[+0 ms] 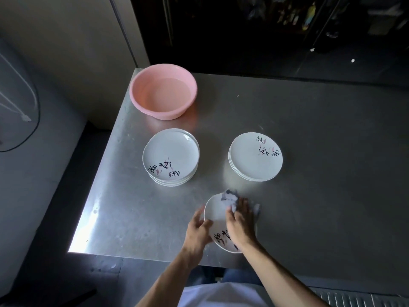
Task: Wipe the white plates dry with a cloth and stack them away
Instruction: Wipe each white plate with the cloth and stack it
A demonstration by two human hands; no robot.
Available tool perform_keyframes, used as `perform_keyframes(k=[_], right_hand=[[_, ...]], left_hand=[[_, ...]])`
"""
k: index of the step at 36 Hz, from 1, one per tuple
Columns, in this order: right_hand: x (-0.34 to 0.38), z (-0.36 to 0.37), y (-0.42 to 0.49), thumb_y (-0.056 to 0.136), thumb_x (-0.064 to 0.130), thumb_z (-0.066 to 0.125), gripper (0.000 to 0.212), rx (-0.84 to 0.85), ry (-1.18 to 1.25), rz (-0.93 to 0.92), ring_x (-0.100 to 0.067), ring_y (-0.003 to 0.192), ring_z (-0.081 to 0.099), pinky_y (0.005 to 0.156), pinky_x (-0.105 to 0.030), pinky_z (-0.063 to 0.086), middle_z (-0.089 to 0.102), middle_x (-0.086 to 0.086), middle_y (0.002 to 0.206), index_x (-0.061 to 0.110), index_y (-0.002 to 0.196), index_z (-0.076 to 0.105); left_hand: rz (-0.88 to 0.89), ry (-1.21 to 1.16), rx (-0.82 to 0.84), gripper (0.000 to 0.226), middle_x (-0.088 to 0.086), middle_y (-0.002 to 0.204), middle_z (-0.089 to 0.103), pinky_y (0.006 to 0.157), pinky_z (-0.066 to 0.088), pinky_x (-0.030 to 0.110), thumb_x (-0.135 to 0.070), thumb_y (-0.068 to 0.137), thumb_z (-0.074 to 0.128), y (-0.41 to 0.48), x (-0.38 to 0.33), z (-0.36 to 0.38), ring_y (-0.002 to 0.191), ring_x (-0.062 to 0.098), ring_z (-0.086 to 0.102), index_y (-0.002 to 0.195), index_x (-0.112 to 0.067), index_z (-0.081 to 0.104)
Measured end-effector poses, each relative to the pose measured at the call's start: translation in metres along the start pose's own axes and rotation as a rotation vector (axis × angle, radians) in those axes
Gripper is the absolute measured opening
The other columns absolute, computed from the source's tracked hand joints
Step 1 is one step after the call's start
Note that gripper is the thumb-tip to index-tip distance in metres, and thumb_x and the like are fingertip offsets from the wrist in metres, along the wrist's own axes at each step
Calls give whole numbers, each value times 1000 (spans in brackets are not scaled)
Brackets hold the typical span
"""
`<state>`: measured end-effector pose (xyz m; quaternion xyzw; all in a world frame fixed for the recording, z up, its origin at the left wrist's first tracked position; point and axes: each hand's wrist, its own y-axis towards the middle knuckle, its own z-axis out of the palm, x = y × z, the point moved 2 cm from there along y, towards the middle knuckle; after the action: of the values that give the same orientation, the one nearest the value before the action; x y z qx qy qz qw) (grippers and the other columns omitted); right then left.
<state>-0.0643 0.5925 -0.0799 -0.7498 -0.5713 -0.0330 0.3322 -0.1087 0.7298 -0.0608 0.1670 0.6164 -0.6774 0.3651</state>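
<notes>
**A:** Where's the plate being dried?

**B:** The white round plate with black brush lettering sits well nearer than the round pink plastic basin, by the grey steel tabletop edge. The left hand grips its rim and the right hand lies flat, pressing the crumpled grey-white cloth.

**A:** Risk?

**B:** A hard wipe might skid it off that edge — wet glaze slips.

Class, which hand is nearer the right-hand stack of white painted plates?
Right. The right hand, on the cloth, lies just short of that stack; the left hand holds the plate further left.
</notes>
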Motion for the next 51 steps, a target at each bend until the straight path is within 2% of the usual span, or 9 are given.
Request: perform_keyframes(k=[6, 13, 20, 26, 33, 39, 43, 47, 51], right_hand=[[11, 8, -35, 108, 25, 35, 53, 256, 207, -510, -6, 153, 5, 125, -33, -1, 11, 4, 166, 13, 158, 21], [4, 0, -10, 108, 34, 28, 58, -36, 8, 23, -25, 152, 15, 123, -37, 5, 19, -15, 164, 3, 157, 21], [5, 7, -36, 101, 52, 35, 61, 337, 325, -309, -2, 151, 14, 122, -18, 4, 32, 3, 161, 24, 155, 33], [0, -2, -14, 109, 31, 29, 57, 67, 40, -77, -22, 154, 0, 122, -33, -8, 5, -13, 167, 9, 159, 10], [-4, 4, -38, 108, 35, 35, 56, 243, 116, -431, -7, 153, 3, 120, -16, -7, 7, 11, 164, 18, 158, 18], [-2, -3, -17, 108, 38, 23, 60, 20, 38, 108, -26, 152, 16, 119, -33, 3, 18, -15, 165, 3, 157, 20], [15, -5, -31, 108, 37, 29, 51, 128, 391, -43, -16, 145, 32, 116, -22, 18, 39, -9, 157, 12, 152, 38], [12, -3, -48, 106, 39, 32, 54, 213, 316, -417, -5, 151, 16, 124, -29, 8, 24, 5, 163, 20, 156, 29], [-5, -2, -23, 109, 31, 28, 58, 165, 60, -197, -17, 154, -5, 122, -29, -9, 1, -6, 167, 8, 159, 9]], left_hand=[[7, 108, 63, 27, 18, 104, 78, 75, 62, 39, -18, 90, 60, -5, -1, -2, 95, 30, 75, 111, -8, 74], [-18, -64, -21, 35, 22, 103, 73, 71, 60, 43, 2, 95, 51, -6, 12, -1, 87, 30, 71, 127, -10, 61], [-7, -29, -64, 39, 22, 98, 73, 85, 60, 56, -15, 77, 69, -6, 2, 0, 91, 35, 71, 109, 6, 61], [-3, -63, -11, 36, 12, 97, 77, 71, 62, 37, -3, 88, 60, -6, 12, -2, 85, 23, 74, 121, -16, 62], [20, 52, 95, 40, 19, 106, 78, 85, 63, 50, -17, 72, 65, -9, 10, -3, 94, 29, 76, 111, -10, 76], [-14, -87, 26, 41, 17, 102, 74, 75, 60, 41, -4, 85, 57, -13, 9, 1, 94, 30, 70, 125, -11, 68], [-7, -36, -88, 12, 22, 101, 63, 74, 53, 43, -4, 97, 61, -7, 6, 4, 88, 30, 63, 104, -6, 52], [16, -30, -43, 40, 20, 99, 75, 79, 63, 47, -24, 71, 72, -9, 0, 5, 90, 33, 75, 103, -5, 56], [14, -35, -69, 26, 27, 109, 70, 81, 60, 49, -5, 93, 63, -8, 7, 2, 89, 30, 70, 115, -7, 51]])
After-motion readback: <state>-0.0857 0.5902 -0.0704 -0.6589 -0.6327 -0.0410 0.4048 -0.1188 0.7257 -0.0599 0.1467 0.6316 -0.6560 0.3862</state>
